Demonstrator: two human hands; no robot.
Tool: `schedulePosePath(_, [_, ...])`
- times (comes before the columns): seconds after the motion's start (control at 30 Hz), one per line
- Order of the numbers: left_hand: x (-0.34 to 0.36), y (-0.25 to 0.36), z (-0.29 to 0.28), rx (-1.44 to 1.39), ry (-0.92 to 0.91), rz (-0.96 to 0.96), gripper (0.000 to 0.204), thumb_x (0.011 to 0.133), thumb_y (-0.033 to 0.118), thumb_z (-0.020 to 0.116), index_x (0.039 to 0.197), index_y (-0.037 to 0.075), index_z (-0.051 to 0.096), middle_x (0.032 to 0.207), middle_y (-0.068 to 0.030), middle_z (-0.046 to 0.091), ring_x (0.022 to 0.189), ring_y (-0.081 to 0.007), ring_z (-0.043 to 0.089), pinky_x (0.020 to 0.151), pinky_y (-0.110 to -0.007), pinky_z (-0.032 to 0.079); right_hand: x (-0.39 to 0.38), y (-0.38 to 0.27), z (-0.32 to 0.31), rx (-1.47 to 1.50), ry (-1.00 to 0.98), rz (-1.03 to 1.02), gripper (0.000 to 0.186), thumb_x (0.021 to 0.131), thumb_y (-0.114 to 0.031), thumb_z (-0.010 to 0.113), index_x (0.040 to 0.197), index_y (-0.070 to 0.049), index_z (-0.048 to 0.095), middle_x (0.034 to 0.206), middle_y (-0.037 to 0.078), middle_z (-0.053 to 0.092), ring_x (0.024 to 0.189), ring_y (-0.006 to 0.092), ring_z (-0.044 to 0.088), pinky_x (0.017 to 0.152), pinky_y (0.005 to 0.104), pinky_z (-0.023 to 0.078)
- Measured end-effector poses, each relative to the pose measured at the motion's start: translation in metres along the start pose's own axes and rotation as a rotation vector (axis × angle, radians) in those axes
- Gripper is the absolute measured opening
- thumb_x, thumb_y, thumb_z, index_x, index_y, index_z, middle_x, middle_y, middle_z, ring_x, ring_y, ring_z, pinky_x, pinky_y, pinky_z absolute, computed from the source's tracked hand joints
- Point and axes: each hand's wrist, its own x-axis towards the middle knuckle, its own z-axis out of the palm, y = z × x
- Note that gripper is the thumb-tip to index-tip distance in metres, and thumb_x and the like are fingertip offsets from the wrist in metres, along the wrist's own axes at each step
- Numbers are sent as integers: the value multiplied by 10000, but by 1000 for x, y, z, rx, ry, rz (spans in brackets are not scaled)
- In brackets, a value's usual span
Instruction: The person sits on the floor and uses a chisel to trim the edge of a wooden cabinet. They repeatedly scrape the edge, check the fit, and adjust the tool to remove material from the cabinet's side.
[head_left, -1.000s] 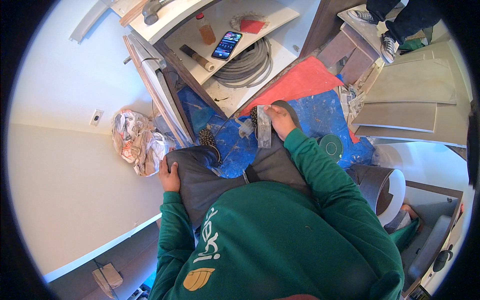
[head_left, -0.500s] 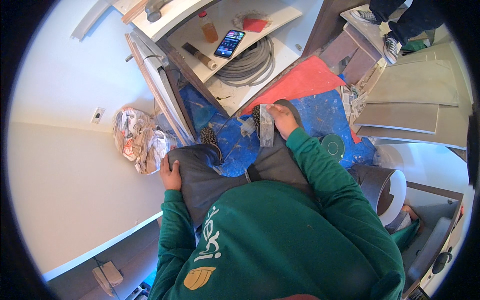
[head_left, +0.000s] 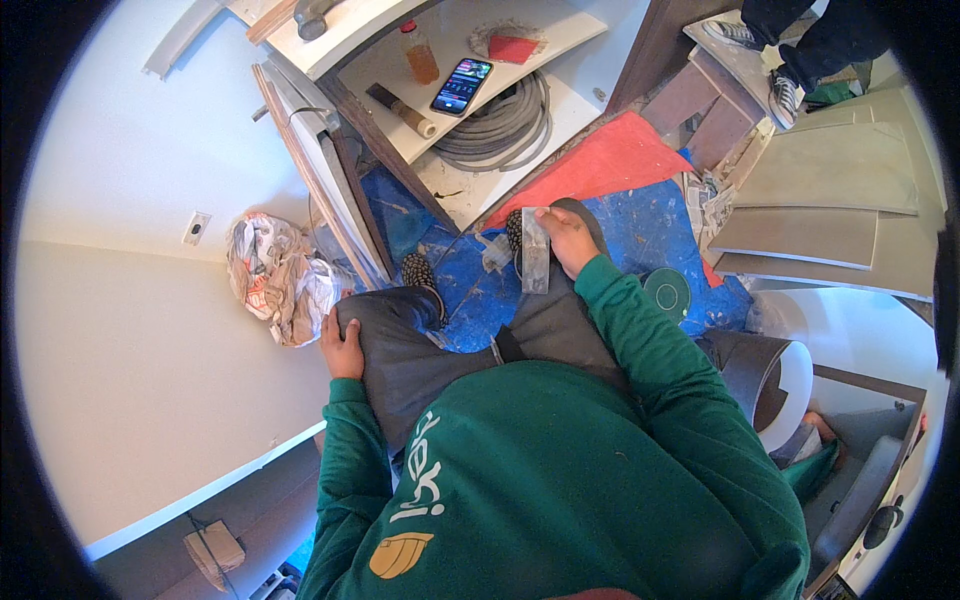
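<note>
My right hand (head_left: 570, 242) rests over my right knee, its thumb and fingers closed on one end of a flat, rectangular, greyish scuffed strip (head_left: 536, 265). The strip hangs toward my lap, and its exact kind cannot be made out. On the outer side of my left knee lies my left hand (head_left: 343, 350), fingers laid along the grey trouser leg (head_left: 385, 325), holding nothing.
Ahead, a cabinet shelf bears a phone (head_left: 462, 86), a bottle (head_left: 420, 55) and a roll (head_left: 402, 112); coiled hose (head_left: 500, 135) lies below. Red sheeting (head_left: 600, 160) covers part of the blue floor cover (head_left: 640, 220). Boards (head_left: 810, 190) and another person's shoes (head_left: 783, 98) are at right.
</note>
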Motion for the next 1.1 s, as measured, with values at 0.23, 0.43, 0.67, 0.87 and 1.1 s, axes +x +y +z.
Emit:
schedulePosePath(0.23, [1, -1, 0, -15, -5, 1, 611, 920, 306, 636, 1437, 6, 510, 1494, -301, 436, 1391, -441, 400, 1170, -464, 292, 2, 3, -1, -20, 2, 6, 281, 1052, -240, 529, 965, -17, 676, 855, 6, 669, 765, 91, 591, 731, 278, 486])
schedulePosePath(0.43, [0, -1, -1, -9, -3, 2, 609, 916, 294, 642, 1435, 4, 511, 1494, -302, 436, 1392, -442, 399, 1171, -464, 291, 2, 4, -1, -8, 1, 13, 275, 1048, -235, 532, 980, -11, 675, 872, 10, 672, 776, 95, 592, 735, 279, 485])
schedulePosePath(0.67, [0, -5, 0, -30, 6, 21, 613, 910, 288, 648, 1433, -1, 509, 1483, -301, 449, 1394, -436, 400, 1172, -464, 293, 3, 7, -2, -27, 8, -6, 267, 1042, -230, 541, 990, -6, 677, 875, 10, 673, 780, 94, 591, 744, 280, 484])
schedulePosePath(0.87, [1, -7, 2, -19, 2, 25, 611, 914, 291, 643, 1432, -5, 508, 1484, -296, 448, 1389, -436, 400, 1172, -468, 290, 6, 12, -4, -4, 2, -3, 255, 1040, -222, 545, 973, -16, 679, 869, -9, 663, 781, 80, 578, 737, 273, 474])
schedulePosePath(1.1, [1, -9, 2, -6, 10, 23, 614, 917, 293, 642, 1438, 0, 503, 1490, -301, 435, 1391, -440, 394, 1178, -471, 276, 2, 3, 0, -29, -1, -7, 254, 1042, -229, 551, 968, -20, 676, 869, -17, 652, 791, 73, 563, 739, 268, 469])
